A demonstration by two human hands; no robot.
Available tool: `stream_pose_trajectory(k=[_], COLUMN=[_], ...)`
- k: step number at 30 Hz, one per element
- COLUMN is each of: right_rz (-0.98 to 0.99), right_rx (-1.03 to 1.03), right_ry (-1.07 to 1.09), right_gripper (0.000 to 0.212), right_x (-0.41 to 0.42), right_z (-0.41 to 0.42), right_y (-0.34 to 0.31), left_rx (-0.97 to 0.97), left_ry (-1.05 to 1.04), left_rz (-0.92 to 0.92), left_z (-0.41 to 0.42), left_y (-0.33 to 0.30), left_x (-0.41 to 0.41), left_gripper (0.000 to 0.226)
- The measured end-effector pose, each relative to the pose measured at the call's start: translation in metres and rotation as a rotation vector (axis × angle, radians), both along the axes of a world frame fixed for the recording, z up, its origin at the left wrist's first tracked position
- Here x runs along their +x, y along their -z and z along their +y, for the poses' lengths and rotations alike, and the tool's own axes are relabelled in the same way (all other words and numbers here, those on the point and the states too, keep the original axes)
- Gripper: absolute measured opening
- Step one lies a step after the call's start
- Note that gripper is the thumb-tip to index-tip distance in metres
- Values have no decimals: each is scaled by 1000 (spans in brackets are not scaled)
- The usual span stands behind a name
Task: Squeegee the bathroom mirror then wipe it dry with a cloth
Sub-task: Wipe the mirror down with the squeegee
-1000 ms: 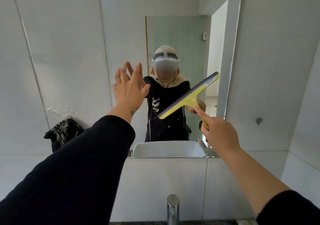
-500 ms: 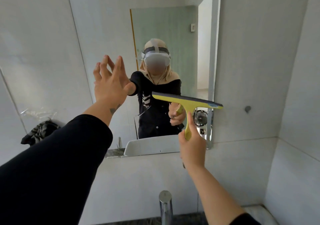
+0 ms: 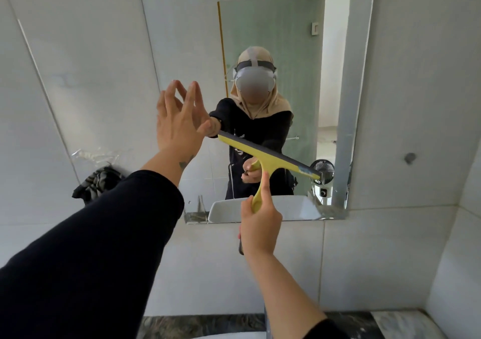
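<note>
A frameless bathroom mirror (image 3: 182,39) hangs on the tiled wall ahead. My right hand (image 3: 259,221) grips the handle of a yellow squeegee (image 3: 268,157) with a dark rubber blade. The blade lies against the lower middle of the glass, tilted down to the right. My left hand (image 3: 179,119) is raised with fingers spread, its fingertips at the glass near the mirror's left edge, just left of the blade's upper end. A dark striped cloth (image 3: 96,182) hangs on the wall at the left.
A grey hook (image 3: 410,158) sits on the tiled wall to the right. Dark marble counter (image 3: 197,325) runs along the bottom. The mirror reflects a person, a white basin, a small fan and a doorway.
The squeegee blade has swung from tilted up-right, through level, to tilted down-right, and sits lower on the glass. The view has shifted, and my left hand stays raised at the mirror.
</note>
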State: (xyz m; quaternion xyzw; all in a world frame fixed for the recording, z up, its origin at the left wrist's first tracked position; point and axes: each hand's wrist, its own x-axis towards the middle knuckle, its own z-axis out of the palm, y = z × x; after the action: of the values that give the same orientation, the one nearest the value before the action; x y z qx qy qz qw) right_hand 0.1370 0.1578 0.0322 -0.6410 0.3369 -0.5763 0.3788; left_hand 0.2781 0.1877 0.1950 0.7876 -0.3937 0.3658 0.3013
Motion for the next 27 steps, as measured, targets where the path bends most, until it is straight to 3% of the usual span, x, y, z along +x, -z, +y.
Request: stream_pose_trajectory(k=[7,15,20,27], right_rz=[-12,240,562,1058], right_rx=[-41,-203,-372,-644], right_ry=[-33,-111,-144,-22], right_gripper=[64,65,64,79], right_x=[17,23,11,-27], right_z=[14,31,26,0], right_y=[5,9,7,-20], left_rx=[-20,-20,-15,-13], left_ry=[35,-5,-15,-14], left_rz=[36,16,50,77], left_z=[0,-2,-2,-3], left_y=[13,18,26,35], left_x=[5,3,7,-5], left_gripper=[80,84,87,89])
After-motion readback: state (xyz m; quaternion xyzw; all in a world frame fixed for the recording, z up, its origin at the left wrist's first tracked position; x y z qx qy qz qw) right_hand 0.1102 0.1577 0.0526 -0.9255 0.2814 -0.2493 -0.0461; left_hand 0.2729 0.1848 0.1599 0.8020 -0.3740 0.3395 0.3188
